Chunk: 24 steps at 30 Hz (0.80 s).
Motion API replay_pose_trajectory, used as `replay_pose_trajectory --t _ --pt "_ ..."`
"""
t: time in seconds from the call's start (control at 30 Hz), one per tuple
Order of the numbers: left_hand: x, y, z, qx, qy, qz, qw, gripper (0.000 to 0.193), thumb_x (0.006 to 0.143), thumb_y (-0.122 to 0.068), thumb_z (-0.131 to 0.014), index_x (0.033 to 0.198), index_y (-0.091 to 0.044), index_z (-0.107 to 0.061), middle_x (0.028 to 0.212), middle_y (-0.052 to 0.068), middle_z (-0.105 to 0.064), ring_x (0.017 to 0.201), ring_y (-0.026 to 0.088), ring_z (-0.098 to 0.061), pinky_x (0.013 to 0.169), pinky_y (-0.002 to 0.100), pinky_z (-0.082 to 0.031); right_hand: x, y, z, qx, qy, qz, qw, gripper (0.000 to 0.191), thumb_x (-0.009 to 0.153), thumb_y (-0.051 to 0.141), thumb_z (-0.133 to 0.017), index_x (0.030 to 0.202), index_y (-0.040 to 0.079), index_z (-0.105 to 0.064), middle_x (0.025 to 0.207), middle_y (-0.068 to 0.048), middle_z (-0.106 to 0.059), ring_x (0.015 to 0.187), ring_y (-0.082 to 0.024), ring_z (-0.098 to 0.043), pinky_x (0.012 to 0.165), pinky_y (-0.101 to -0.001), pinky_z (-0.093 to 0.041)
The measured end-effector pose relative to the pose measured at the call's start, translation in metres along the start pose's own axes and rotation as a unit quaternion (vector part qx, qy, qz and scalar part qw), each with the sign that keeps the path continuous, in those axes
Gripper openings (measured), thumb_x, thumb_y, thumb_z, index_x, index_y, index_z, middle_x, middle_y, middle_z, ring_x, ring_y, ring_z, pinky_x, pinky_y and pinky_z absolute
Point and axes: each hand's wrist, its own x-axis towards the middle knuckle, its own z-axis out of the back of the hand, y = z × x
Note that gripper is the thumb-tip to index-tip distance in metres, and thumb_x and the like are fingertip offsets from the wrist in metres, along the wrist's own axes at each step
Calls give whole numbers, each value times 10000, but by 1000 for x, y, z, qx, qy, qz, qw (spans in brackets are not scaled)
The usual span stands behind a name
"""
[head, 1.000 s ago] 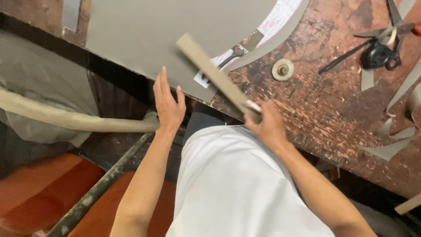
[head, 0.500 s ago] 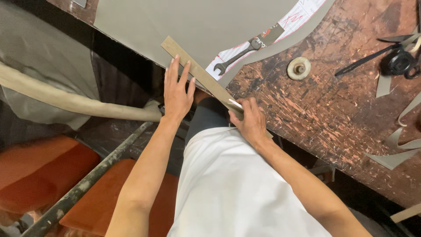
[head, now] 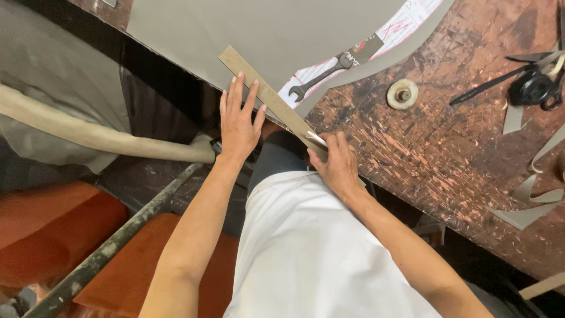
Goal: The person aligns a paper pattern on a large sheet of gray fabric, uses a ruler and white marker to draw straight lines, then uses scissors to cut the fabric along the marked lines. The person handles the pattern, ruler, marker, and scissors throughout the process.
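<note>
The wooden ruler (head: pixel 268 97), lifted and tilted a second ago, now lies flat along the edge of the grey sheet (head: pixel 265 29). The left hand (head: pixel 240 123) has moved up from the sheet's edge to press on the ruler. The right hand (head: pixel 335 162) has shifted closer in at the ruler's near end.

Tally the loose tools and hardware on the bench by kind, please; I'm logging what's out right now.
Wooden straightedge, under the left hand: 1
Open-ended wrench: 1
Round metal disc: 1
Black scissors: 1
Small blade at the right hand: 1
Total: 5
</note>
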Motion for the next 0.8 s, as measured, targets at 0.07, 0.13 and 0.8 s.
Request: replay_pose_trajectory --t 0.07,0.13,0.8 --pt "-1 0 0 -4 -1 0 1000 549 1037 -207 -677 1542 -85 -498 1656 196 -314 1525 398 -326 1231 587 -282 0 1 0 -7 2 -8 1000 410 860 211 -823 1179 57 -616 1098 -136 -590 934 -381 -632 790 -483 -515" --pt "-2 1 -1 -4 -4 -2 1000 553 1036 -208 -681 1544 -86 -499 1659 193 -314 1526 396 -329 1232 586 -288 0 1 1 -7 4 -9 1000 414 861 215 -820 1177 50 -610 1100 -139 -588 940 -379 -635 788 -480 -517" --pt "-4 1 -2 12 -21 -11 1000 573 1016 -244 -731 1527 -85 -526 1651 182 -332 1519 376 -353 1236 556 -311 -2 -1 2 -13 0 7 1000 439 861 216 -823 1196 36 -603 1102 -155 -585 955 -388 -632 789 -479 -516"
